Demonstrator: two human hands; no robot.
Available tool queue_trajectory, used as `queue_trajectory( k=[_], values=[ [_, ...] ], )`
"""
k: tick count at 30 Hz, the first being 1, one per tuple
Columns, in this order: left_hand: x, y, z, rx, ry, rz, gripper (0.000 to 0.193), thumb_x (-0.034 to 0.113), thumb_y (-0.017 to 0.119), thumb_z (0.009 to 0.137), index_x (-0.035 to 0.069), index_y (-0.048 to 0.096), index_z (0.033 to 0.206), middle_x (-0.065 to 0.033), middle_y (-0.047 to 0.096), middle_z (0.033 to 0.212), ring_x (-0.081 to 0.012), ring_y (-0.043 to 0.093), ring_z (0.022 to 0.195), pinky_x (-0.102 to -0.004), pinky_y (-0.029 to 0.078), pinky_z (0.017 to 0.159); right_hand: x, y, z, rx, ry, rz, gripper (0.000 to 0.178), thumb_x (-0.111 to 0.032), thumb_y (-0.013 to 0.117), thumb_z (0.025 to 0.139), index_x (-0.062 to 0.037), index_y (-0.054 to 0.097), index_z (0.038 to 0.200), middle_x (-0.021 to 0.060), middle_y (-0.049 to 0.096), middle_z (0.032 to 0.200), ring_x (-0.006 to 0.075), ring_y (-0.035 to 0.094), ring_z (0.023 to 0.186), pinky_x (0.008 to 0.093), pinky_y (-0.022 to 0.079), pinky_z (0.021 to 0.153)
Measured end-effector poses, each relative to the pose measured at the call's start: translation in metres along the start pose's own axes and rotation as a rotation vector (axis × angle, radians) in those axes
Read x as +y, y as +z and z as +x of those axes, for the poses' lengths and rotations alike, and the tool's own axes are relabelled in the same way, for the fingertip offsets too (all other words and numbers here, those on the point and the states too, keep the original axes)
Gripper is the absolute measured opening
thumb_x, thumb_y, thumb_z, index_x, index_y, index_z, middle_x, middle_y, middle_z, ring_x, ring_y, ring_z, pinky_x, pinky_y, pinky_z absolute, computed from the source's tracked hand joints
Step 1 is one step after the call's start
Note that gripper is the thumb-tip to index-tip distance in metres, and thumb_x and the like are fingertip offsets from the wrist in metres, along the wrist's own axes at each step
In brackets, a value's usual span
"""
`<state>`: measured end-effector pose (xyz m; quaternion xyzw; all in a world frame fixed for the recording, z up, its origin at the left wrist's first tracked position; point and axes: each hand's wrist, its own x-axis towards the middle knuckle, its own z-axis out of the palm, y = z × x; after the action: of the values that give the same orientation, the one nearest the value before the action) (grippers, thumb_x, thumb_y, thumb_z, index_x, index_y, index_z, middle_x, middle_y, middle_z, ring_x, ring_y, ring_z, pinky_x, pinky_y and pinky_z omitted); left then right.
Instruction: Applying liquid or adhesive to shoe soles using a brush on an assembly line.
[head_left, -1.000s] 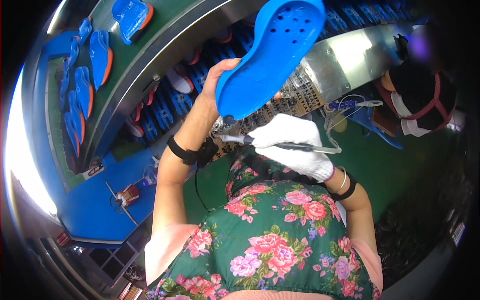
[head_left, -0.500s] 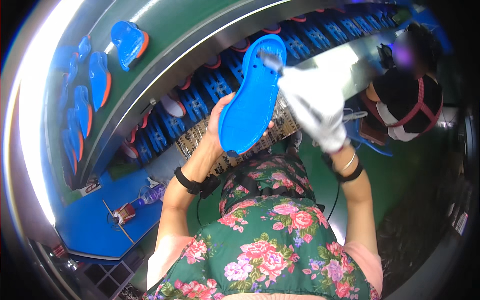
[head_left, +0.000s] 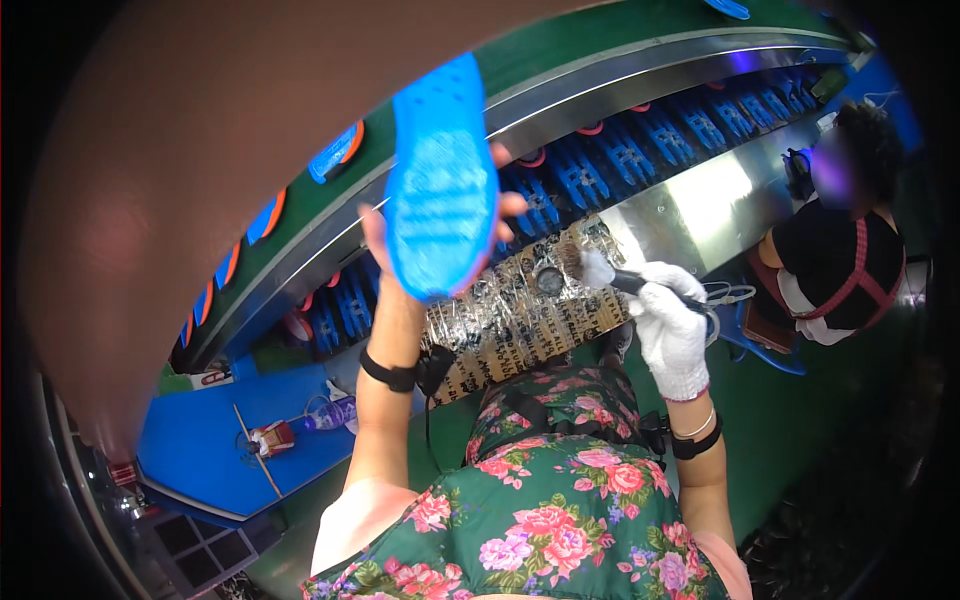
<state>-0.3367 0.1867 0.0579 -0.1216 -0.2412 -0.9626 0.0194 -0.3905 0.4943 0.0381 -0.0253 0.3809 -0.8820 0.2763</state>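
Observation:
My bare left hand (head_left: 400, 262) holds up a blue shoe sole (head_left: 442, 182), its textured face toward me, above the workbench. My right hand (head_left: 670, 322), in a white glove, grips a small brush (head_left: 612, 276) with a dark handle. The pale bristles sit over a foil-wrapped work surface (head_left: 520, 305), close to a small dark round pot (head_left: 550, 281). The brush is lower right of the sole and not touching it. A black band circles each wrist.
A green conveyor (head_left: 560, 70) carries blue and orange soles (head_left: 336, 152) behind the bench; racks of blue soles (head_left: 650, 135) sit under it. Another person (head_left: 835, 255) sits at the right. A blue side table (head_left: 240, 425) with a bottle lies at the lower left. A blurred brown shape covers the upper left.
The sole has shifted left and turned more upright. My right hand dropped from the sole's upper end down to the foil-wrapped surface with the brush.

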Motion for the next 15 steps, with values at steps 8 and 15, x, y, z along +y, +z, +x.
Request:
queue_trajectory(
  k=[8,15],
  values=[
    [0.060,-0.030,0.062,0.597,0.230,-0.646,0.083,0.049,0.064,0.099,-0.005,0.033,0.153,-0.0329,0.032,0.157,-0.0526,0.034,0.145,-0.0570,0.052,0.108,0.048,-0.017,-0.003,0.170,0.175,-0.165,0.021,0.006,0.071,0.088,0.0048,0.076,0.108,0.0131,0.078,0.103,0.0118,0.069,0.077,0.0228,0.054,0.070],
    [0.060,-0.093,0.083,0.434,0.415,-0.396,0.094,0.065,0.037,0.105,-0.006,0.011,0.162,-0.0271,0.010,0.170,-0.0416,0.029,0.153,-0.0554,0.033,0.123,0.050,-0.036,0.004,0.195,0.186,-0.235,0.021,0.004,0.074,0.087,0.0035,0.077,0.108,0.0107,0.079,0.101,0.0105,0.070,0.080,0.0215,0.054,0.071]
  ],
)
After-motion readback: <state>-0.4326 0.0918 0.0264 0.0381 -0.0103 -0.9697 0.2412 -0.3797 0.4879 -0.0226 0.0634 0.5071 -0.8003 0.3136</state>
